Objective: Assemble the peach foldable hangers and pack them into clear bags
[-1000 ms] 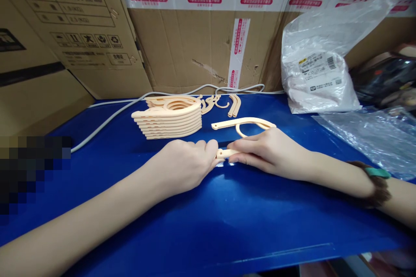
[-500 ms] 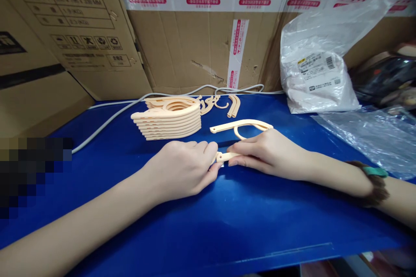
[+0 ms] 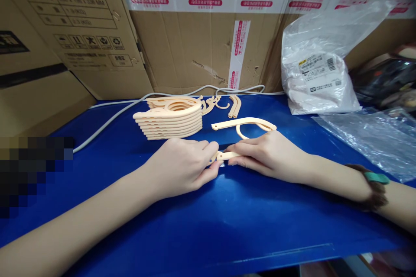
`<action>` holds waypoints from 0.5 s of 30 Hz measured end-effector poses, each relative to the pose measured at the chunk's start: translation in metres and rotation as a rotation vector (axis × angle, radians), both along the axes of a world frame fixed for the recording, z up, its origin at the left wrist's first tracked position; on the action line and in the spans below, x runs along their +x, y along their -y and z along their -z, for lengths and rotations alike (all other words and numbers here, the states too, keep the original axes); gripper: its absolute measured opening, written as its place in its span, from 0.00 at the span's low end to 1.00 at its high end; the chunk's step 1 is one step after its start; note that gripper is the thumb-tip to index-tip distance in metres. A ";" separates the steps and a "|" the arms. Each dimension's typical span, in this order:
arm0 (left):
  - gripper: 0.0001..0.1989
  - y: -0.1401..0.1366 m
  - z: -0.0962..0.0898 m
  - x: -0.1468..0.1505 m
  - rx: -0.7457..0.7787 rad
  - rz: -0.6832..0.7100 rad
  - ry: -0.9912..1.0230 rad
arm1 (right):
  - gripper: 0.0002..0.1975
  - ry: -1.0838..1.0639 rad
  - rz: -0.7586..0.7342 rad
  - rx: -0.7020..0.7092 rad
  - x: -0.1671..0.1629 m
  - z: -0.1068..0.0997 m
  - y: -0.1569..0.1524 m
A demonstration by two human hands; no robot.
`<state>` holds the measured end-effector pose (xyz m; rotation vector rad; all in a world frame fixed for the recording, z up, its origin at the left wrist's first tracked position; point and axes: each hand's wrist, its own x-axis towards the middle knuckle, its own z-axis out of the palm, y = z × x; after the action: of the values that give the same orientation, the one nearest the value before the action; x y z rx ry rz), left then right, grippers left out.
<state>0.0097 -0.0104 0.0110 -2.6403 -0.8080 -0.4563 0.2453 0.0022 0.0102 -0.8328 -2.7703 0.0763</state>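
Note:
My left hand [image 3: 182,166] pinches a small cream plastic hanger part [image 3: 212,160], most of it covered by the fingers. From the other side my right hand [image 3: 273,153] grips a cream hanger arm [image 3: 228,156] between thumb and fingers. The holed end of that arm meets the part at my left fingertips; whether they are joined I cannot tell. Just behind my right hand lies a folding hanger piece [image 3: 234,124] with a curved loop. A stack of folded hangers [image 3: 170,123] sits behind my left hand.
Loose hooks [image 3: 209,104] and two short curved arms [image 3: 234,106] lie at the back of the blue table [image 3: 208,233]. A white cable [image 3: 107,127] runs behind them. Cardboard boxes [image 3: 182,47] wall the back. A plastic bag [image 3: 320,78] stands at right beside clear film [image 3: 370,138].
The left fingers have shifted slightly, and more of the part in them shows, with a dark spot on it. The right hand keeps its grip. The whole view has moved a little.

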 end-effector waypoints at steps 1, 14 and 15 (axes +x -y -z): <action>0.13 0.000 -0.001 0.000 -0.004 -0.001 -0.005 | 0.21 0.002 0.000 0.005 0.000 0.000 0.000; 0.12 0.000 -0.002 0.001 -0.028 0.002 -0.007 | 0.21 0.020 -0.001 0.037 0.000 0.001 0.000; 0.12 0.000 -0.002 0.001 -0.039 0.003 -0.009 | 0.21 0.020 -0.002 0.036 0.000 0.001 0.000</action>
<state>0.0104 -0.0105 0.0129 -2.6779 -0.8189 -0.4330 0.2452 0.0026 0.0094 -0.8256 -2.7824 0.0182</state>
